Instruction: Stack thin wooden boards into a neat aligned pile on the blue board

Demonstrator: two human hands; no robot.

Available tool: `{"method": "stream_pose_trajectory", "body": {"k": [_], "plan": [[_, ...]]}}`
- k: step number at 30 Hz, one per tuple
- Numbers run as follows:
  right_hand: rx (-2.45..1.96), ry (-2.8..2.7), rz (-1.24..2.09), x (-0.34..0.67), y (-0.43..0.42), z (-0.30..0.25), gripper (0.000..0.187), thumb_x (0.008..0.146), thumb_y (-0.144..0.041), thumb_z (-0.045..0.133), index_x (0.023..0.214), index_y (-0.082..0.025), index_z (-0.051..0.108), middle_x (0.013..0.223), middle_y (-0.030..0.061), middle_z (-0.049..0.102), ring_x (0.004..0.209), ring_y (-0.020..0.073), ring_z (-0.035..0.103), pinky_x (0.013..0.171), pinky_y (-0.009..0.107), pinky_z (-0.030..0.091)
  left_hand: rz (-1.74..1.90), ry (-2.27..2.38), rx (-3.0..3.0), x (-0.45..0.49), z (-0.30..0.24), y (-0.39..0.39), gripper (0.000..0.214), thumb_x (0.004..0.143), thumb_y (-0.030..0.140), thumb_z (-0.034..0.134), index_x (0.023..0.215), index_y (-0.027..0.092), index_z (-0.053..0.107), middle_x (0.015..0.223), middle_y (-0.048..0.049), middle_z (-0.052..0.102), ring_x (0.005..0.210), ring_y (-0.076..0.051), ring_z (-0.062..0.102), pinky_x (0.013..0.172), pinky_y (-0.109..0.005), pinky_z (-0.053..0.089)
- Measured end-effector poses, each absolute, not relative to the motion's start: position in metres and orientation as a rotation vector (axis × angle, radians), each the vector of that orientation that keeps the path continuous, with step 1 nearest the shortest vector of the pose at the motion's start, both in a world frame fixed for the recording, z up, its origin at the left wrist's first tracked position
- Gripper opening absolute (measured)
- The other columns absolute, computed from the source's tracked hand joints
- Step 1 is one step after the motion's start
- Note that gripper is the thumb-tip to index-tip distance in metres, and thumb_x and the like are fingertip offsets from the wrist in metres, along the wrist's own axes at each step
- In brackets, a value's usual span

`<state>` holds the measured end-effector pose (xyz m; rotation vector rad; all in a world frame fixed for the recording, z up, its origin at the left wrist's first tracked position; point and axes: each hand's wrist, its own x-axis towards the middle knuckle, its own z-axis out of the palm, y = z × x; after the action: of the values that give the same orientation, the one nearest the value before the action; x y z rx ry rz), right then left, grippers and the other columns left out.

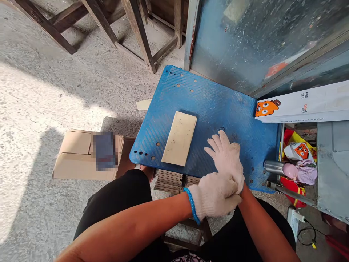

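Observation:
Both my hands wear off-white knitted work gloves. My left hand, its glove edged with a blue cuff, is closed round the wrist of my right hand, gripping the cuff of that glove. My right hand is held over the blue table with its fingers stretched out and apart, holding nothing. To the left of my hands, a short stack of pale, flat rectangular boards lies on the table. Black specks dot the top one.
Below the table's near edge sits a stack of thin brown slats. A cardboard box lies on the floor at left. At right are a white printed box, a metal flask and a power strip. Wooden stools stand behind.

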<state>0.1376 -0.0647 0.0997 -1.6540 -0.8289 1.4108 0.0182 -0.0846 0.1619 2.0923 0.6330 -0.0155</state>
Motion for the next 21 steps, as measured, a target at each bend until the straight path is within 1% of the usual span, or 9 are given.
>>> {"method": "stream_pose_trajectory", "body": {"k": [3,7,9,11,13,15,16,18,21], "plan": [[-1.427,-0.648,1.568,0.131,-0.072,0.101,0.075,0.089,-0.071,0.017,0.15,-0.03,0.031,0.152,0.0098,0.041,0.133,0.0254,0.047,0.102,0.05,0.042,-0.045,0.644,2.047,0.022,0.161,-0.099,0.033,0.091,0.048,0.046,0.084,0.022,0.065,0.092,-0.0016,0.067,0.079,-0.02,0.065,0.059,-0.029,0.046],[-1.257,-0.551,1.668,0.127,-0.076,0.112,0.082,0.083,-0.081,0.025,0.144,-0.029,0.043,0.146,0.0109,0.049,0.13,0.0288,0.049,0.103,0.053,0.04,-0.051,0.684,2.04,0.026,0.158,-0.109,0.036,0.092,0.051,0.045,0.09,0.023,0.066,0.094,-0.0032,0.068,0.084,-0.022,0.066,0.061,-0.03,0.048],[-1.265,-0.586,1.623,0.129,-0.073,0.118,0.077,0.081,-0.079,0.04,0.141,-0.031,0.046,0.146,0.0085,0.049,0.129,0.0278,0.051,0.103,0.051,0.042,-0.043,0.657,2.051,0.026,0.157,-0.109,0.037,0.092,0.052,0.044,0.093,0.023,0.067,0.097,-0.0038,0.067,0.083,-0.022,0.066,0.06,-0.031,0.049],[-1.296,-0.598,1.576,0.131,-0.069,0.124,0.071,0.078,-0.072,0.055,0.137,-0.031,0.049,0.142,0.0075,0.054,0.122,0.0267,0.056,0.099,0.048,0.046,-0.034,0.615,2.039,0.025,0.159,-0.105,0.039,0.092,0.053,0.043,0.094,0.023,0.067,0.099,-0.0037,0.067,0.081,-0.022,0.066,0.059,-0.03,0.048],[-1.352,-0.548,1.583,0.131,-0.065,0.13,0.064,0.076,-0.064,0.064,0.128,-0.027,0.057,0.125,0.0089,0.065,0.104,0.0252,0.065,0.087,0.045,0.054,-0.038,0.585,2.002,0.024,0.162,-0.098,0.041,0.091,0.056,0.043,0.094,0.024,0.068,0.099,-0.0031,0.068,0.079,-0.021,0.066,0.057,-0.029,0.047],[-1.423,-0.47,1.601,0.131,-0.064,0.138,0.052,0.076,-0.056,0.068,0.115,-0.022,0.063,0.099,0.0073,0.071,0.077,0.0199,0.067,0.068,0.037,0.058,-0.043,0.566,1.958,0.023,0.165,-0.09,0.042,0.09,0.058,0.045,0.093,0.024,0.069,0.099,-0.0024,0.069,0.078,-0.019,0.066,0.055,-0.028,0.046],[-1.465,-0.438,1.583,0.13,-0.064,0.141,0.046,0.076,-0.052,0.069,0.11,-0.02,0.065,0.088,0.0052,0.071,0.066,0.0164,0.064,0.058,0.031,0.056,-0.047,0.538,1.944,0.021,0.166,-0.087,0.042,0.09,0.058,0.045,0.092,0.024,0.07,0.098,-0.002,0.069,0.077,-0.019,0.066,0.055,-0.027,0.046],[-1.549,-0.414,1.489,0.129,-0.067,0.146,0.037,0.078,-0.046,0.071,0.104,-0.02,0.067,0.075,0.0014,0.068,0.051,0.0105,0.056,0.043,0.021,0.047,-0.097,0.432,1.94,0.018,0.167,-0.083,0.041,0.089,0.058,0.048,0.087,0.024,0.071,0.094,-0.0021,0.07,0.075,-0.02,0.066,0.056,-0.028,0.047],[-1.667,-0.472,1.38,0.128,-0.074,0.146,0.033,0.08,-0.045,0.07,0.101,-0.019,0.068,0.068,-0.0007,0.065,0.043,0.0069,0.048,0.036,0.017,0.036,-0.305,0.414,1.929,0.008,0.162,-0.075,0.031,0.076,0.052,0.067,0.076,0.022,0.073,0.08,-0.0058,0.071,0.073,-0.023,0.066,0.063,-0.032,0.05]]}}
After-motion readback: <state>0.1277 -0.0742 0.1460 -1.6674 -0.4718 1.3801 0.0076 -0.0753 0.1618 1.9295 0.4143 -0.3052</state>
